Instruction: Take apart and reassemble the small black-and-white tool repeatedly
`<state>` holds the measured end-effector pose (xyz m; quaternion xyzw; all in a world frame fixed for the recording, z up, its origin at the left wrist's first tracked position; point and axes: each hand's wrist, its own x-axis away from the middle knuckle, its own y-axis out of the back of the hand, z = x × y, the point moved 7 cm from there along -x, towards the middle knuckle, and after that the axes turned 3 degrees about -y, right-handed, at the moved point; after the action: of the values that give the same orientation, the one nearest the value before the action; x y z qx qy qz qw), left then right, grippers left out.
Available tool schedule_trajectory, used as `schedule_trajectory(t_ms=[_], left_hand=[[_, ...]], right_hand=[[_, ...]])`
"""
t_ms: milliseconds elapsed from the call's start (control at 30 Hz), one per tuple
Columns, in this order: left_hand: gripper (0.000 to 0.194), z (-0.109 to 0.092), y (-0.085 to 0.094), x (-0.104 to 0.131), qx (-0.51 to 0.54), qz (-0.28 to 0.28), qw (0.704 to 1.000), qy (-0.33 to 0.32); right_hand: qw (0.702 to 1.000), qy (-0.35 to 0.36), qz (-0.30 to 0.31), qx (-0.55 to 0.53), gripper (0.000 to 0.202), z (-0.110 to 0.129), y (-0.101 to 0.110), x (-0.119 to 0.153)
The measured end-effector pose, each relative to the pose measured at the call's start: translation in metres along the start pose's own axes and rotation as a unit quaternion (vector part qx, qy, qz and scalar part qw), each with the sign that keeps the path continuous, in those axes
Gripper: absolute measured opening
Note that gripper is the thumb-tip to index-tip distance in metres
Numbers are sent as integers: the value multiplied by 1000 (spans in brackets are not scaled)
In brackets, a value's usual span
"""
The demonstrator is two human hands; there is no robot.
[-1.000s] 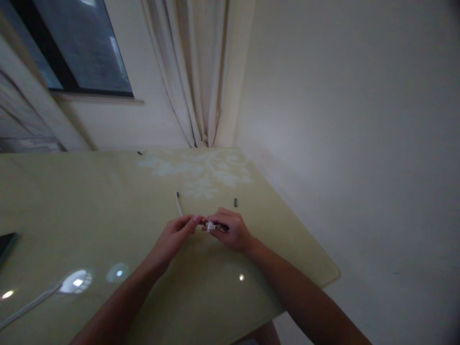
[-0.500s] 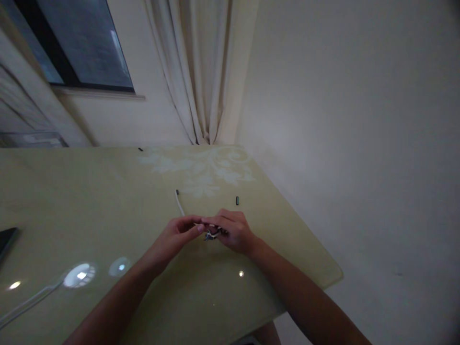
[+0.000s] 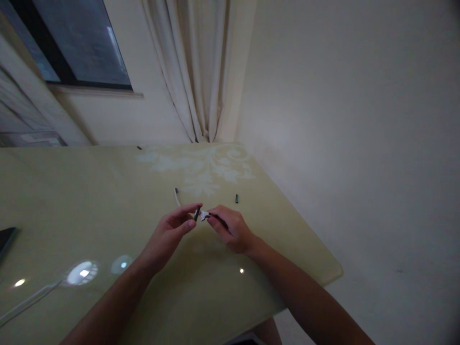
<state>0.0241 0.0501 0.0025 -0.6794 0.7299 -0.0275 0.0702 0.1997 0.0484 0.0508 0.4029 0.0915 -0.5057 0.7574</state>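
Between its thumb and fingers, my left hand [image 3: 171, 231] grips a small dark piece [image 3: 196, 213], held upright. My right hand [image 3: 232, 229] is closed on dark wires that end in a small white connector [image 3: 204, 215]. The connector points at the dark piece and lies close beside it; whether they touch is too small to tell. Behind my left hand a white cable with a dark tip [image 3: 176, 195] lies on the pale glossy table [image 3: 294, 239]. A small dark block [image 3: 236, 198] rests beyond my right hand.
A small dark bit [image 3: 139, 147] lies at the table's far edge. A dark flat object [image 3: 7, 239] sits at the left edge, and a white cable [image 3: 28, 304] runs across the near left. A curtain [image 3: 201, 72] and walls stand behind.
My hands have drawn slightly apart. The dark piece now shows upright in my left fingers, and the white connector, lower and mostly covered before, has come up into view between the hands.
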Motion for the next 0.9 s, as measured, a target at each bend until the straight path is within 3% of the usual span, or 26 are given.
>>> schedule_trajectory(t_ms=[900], left_hand=[[46, -5, -3, 1, -26, -10, 999, -38]], right_hand=[[1000, 15, -5, 13, 25, 4, 0, 0]])
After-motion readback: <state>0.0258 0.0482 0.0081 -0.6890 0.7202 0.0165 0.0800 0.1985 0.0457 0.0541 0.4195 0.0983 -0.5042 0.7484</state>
